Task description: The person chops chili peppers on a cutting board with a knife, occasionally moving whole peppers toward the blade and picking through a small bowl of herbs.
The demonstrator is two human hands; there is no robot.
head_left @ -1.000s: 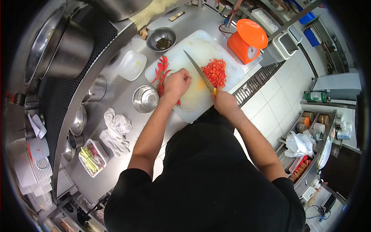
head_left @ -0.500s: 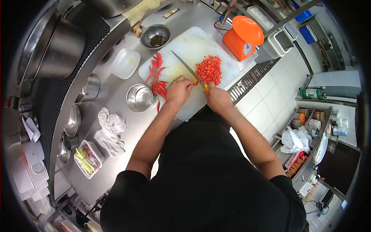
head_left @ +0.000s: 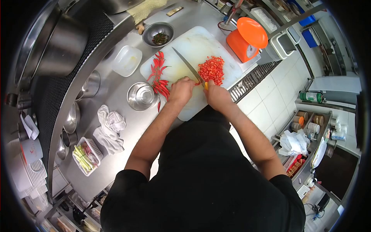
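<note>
While the right hand (head_left: 217, 96) is closed around the yellow handle of the long steel-bladed knife (head_left: 188, 66), the left hand (head_left: 181, 89) is curled, pinning a slim red chili (head_left: 196, 83) to the white plastic cutting board (head_left: 193, 40) on the steel surface (head_left: 119, 112). Clean slicing here calls for tucked fingertips, knuckles guiding the blade, and short, even strokes. The chili is thin, bright and mostly hidden under the hand, between the heap of chopped red pieces (head_left: 211, 69) and the whole red chilies (head_left: 158, 77).
</note>
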